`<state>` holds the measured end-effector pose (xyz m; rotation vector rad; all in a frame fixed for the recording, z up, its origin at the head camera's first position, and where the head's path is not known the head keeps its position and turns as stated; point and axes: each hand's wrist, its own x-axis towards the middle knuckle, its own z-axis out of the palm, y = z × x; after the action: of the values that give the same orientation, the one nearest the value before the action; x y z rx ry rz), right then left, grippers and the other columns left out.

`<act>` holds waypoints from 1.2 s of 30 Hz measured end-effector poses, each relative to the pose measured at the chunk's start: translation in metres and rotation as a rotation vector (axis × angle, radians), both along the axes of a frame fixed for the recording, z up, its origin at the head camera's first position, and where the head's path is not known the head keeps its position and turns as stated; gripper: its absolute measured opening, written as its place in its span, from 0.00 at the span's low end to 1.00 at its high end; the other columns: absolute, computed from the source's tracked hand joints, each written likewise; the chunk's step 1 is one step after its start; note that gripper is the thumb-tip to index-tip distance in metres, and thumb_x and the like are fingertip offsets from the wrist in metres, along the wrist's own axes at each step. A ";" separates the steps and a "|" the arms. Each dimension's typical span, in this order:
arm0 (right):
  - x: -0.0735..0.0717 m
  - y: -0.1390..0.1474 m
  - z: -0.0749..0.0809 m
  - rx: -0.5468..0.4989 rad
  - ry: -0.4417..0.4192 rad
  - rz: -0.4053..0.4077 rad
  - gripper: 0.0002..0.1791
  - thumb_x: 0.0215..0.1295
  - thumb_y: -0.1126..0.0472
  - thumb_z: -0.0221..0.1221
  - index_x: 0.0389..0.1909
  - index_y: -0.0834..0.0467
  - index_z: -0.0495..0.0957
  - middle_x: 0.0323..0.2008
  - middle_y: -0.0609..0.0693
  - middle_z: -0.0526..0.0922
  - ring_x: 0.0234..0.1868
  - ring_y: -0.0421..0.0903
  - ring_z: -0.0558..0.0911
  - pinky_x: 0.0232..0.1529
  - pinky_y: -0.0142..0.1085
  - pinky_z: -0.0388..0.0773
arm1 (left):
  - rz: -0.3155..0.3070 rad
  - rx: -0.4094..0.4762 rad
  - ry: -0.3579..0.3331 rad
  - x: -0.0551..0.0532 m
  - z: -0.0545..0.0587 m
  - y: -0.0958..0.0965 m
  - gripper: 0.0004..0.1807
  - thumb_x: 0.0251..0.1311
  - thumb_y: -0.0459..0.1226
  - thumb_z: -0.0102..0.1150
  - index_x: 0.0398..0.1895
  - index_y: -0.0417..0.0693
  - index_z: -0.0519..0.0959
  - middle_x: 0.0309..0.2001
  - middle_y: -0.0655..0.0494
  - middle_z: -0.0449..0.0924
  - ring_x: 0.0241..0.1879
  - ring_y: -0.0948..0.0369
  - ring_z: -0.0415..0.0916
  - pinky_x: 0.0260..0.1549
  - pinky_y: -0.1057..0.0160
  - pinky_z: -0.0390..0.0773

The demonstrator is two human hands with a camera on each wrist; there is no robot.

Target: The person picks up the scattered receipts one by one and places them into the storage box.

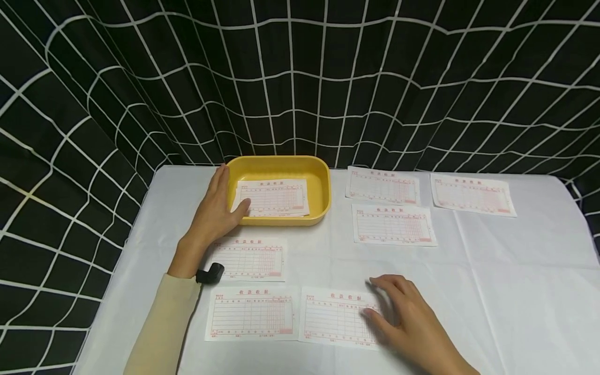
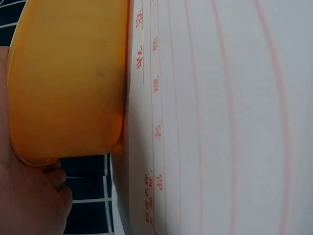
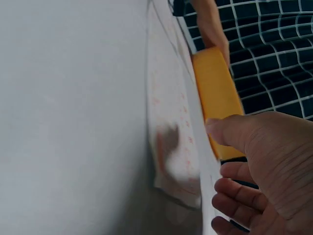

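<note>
This looks like a curtained booth: black gridded cloth [image 1: 307, 54] hangs around a white-covered table [image 1: 525, 291].

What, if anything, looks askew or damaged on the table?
Nothing looks plainly damaged. Slightly askew: the paper slips in the yellow tray aren't squared up, with edges showing beneath the top one, and the far-right slip lies at an angle.

- White table cover [image 1: 515, 271], faint creases toward the right, far corners rounded.
- Black cloth [image 1: 307, 52], white grid lines, wavy; hangs beyond the cover's far edge and along its left.
</note>
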<state>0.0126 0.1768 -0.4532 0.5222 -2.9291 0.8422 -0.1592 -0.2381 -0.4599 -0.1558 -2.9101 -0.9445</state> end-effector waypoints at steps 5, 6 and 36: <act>0.010 0.005 -0.008 0.030 0.029 -0.005 0.33 0.58 0.50 0.78 0.63 0.53 0.80 0.58 0.45 0.80 0.59 0.49 0.79 0.57 0.53 0.78 | 0.000 -0.004 0.000 0.000 0.001 0.002 0.54 0.69 0.53 0.58 0.87 0.39 0.43 0.88 0.45 0.40 0.86 0.46 0.46 0.82 0.41 0.57; 0.012 0.006 -0.009 0.034 0.040 -0.006 0.34 0.56 0.50 0.78 0.63 0.54 0.80 0.58 0.46 0.81 0.58 0.49 0.80 0.57 0.52 0.77 | 0.000 -0.004 -0.001 0.000 0.001 0.002 0.54 0.69 0.53 0.58 0.87 0.39 0.42 0.88 0.45 0.40 0.86 0.46 0.46 0.82 0.41 0.57; 0.037 0.003 -0.026 0.066 0.060 -0.048 0.49 0.50 0.49 0.81 0.73 0.59 0.73 0.68 0.56 0.82 0.68 0.59 0.81 0.78 0.22 0.55 | -0.004 0.002 -0.005 0.000 0.003 0.001 0.53 0.69 0.52 0.58 0.87 0.40 0.42 0.88 0.44 0.40 0.86 0.44 0.47 0.81 0.40 0.57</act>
<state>0.0496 0.1800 -0.4789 0.4706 -2.9102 0.7142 -0.1591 -0.2369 -0.4574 -0.1592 -2.9148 -0.9496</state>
